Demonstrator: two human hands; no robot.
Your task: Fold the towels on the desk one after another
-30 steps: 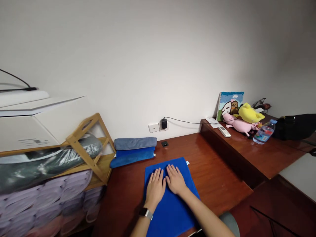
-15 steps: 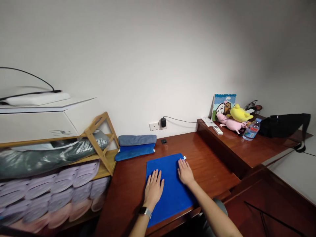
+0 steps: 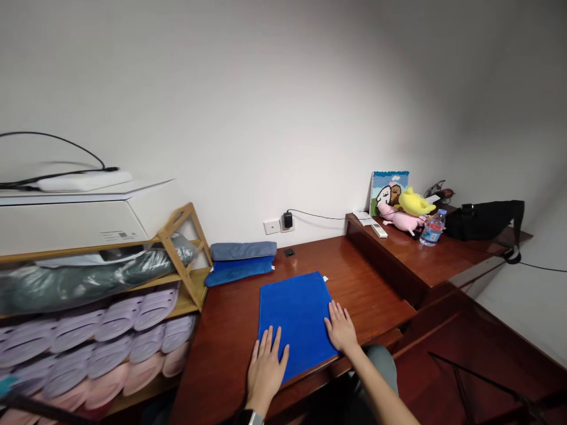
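A bright blue towel point(image 3: 295, 319) lies spread flat on the brown wooden desk point(image 3: 221, 354), with a small white tag at its far right corner. My left hand point(image 3: 266, 366) rests palm down across the towel's near left edge, fingers stretched out and a watch on the wrist. At the right edge of the towel, my right hand point(image 3: 342, 328) lies flat with its fingers extended, partly on the cloth. Neither hand grasps anything. Behind the towel, a grey folded towel point(image 3: 243, 250) and a blue folded towel point(image 3: 241, 271) sit side by side near the wall.
Left of the desk stands a wooden rack point(image 3: 186, 254) with several lilac and pink slippers point(image 3: 119, 319). A raised shelf on the right carries a water bottle point(image 3: 433, 228), plush toys point(image 3: 414, 203), a remote point(image 3: 379, 230) and a black bag point(image 3: 482, 221). A charger point(image 3: 287, 220) is plugged into the wall.
Both hands have slid nearer to me, the right one along the towel's right edge and the left toward the near left corner. The camera view has shifted slightly.
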